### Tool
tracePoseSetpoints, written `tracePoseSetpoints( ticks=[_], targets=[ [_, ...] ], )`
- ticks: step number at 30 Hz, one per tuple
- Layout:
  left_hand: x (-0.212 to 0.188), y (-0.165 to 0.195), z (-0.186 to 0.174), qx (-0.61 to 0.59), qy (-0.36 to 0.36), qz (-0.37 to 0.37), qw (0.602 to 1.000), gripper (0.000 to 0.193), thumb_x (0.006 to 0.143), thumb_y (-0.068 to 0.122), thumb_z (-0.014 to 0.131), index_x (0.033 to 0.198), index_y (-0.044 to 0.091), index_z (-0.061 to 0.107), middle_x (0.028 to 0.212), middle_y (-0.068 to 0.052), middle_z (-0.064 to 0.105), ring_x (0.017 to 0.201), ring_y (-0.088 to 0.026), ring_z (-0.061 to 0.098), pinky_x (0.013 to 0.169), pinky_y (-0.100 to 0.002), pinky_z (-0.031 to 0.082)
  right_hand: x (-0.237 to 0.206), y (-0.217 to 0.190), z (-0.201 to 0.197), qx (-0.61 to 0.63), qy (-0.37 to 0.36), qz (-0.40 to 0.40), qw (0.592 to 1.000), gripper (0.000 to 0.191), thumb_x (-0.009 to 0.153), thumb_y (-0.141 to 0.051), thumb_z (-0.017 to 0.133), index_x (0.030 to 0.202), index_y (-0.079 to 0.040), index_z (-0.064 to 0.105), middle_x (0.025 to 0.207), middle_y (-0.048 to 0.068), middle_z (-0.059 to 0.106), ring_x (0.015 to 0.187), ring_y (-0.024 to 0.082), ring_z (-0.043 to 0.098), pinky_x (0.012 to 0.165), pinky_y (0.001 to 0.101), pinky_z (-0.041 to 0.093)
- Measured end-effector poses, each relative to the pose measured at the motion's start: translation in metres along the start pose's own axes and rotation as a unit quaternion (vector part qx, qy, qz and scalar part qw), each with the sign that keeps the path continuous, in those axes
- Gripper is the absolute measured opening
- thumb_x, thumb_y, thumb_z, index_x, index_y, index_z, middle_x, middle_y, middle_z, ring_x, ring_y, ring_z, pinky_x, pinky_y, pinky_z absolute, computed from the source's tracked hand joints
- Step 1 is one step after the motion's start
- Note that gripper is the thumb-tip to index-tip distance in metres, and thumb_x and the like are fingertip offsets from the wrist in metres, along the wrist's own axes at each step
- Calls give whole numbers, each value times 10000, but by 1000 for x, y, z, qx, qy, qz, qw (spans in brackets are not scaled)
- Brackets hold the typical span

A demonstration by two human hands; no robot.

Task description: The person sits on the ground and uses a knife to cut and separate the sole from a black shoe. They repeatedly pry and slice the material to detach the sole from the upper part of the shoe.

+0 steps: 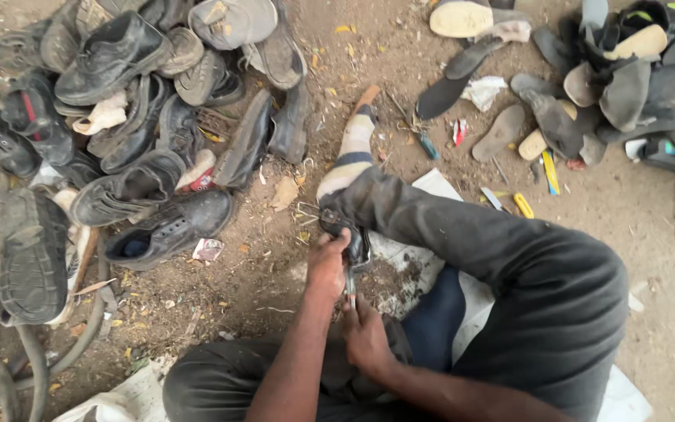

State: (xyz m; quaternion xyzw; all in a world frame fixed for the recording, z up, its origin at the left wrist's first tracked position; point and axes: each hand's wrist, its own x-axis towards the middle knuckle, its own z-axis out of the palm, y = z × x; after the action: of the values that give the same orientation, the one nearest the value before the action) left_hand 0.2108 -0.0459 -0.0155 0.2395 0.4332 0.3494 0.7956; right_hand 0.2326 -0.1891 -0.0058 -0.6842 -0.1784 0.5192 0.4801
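Your left hand [326, 264] is wrapped over the near end of a small dark shoe piece [345, 230], black and worn, which sits pressed against your grey trouser leg [462, 227] just below the striped sock [351, 152]; your right hand [366, 337] is closed round the handle of a slim metal hand tool [351, 287] whose tip runs up into that piece; both hands are clenched on what they hold, not spread. The piece lies at the middle of the scene, over the bare earth floor [251, 289] and at the edge of a white sheet [439, 187] under your leg. It looks light and fairly stiff at the sole but soft and yielding in the upper, so it will likely twist under the tool unless you brace it; take it by the firm edge of the sole, thumb on top, and keep it jammed against the leg. The worn material is probably dusty and a little slick; grip it close to where the tool bites. To the far left stands a heap of black leather shoes [142, 125]; to the far right lies a scatter of loose soles and insoles [587, 86], with a yellow-handled tool [523, 205] near it.
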Motion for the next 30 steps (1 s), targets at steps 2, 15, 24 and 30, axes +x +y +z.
tracePoseSetpoints(
  ticks=[2, 15, 24, 30],
  targets=[
    [-2, 8, 5, 54, 14, -20, 998, 157, 955, 154, 725, 1052, 36, 687, 902, -67, 705, 729, -195, 644, 591, -320, 494, 5, 1, 4, -56, 28, -128, 990, 286, 1059, -275, 495, 1030, -27, 635, 639, 11, 571, 541, 108, 495, 473, 322, 409],
    [-19, 69, 5, 858, -240, 335, 306, 178, 912, 136, 626, 1023, 88, 756, 1037, -96, 736, 1125, -247, 645, 1134, -473, 375, 3, -4, -45, -25, -69, -38, 997, 259, 1047, -281, 597, 979, -35, 633, 664, 18, 503, 571, 142, 470, 520, 369, 405],
    [-29, 3, -17, 815, 23, 269, 512, 264, 962, 290, 623, 978, 55, 741, 905, -150, 740, 842, -330, 714, 777, -469, 512, 42, -41, -109, -482, -169, -222, 830, 350, 1024, -407, 549, 1073, -73, 642, 826, 234, 688, 792, 418, 683, 732, 508, 511],
    [-20, 9, -32, 531, 78, 422, 730, 317, 930, 316, 730, 863, 9, 693, 847, -226, 678, 785, -444, 648, 698, -488, 507, 56, -61, -110, -470, -185, -169, 846, 369, 987, -377, 556, 1210, -116, 693, 807, 233, 705, 777, 385, 695, 762, 503, 503]
  ],
)
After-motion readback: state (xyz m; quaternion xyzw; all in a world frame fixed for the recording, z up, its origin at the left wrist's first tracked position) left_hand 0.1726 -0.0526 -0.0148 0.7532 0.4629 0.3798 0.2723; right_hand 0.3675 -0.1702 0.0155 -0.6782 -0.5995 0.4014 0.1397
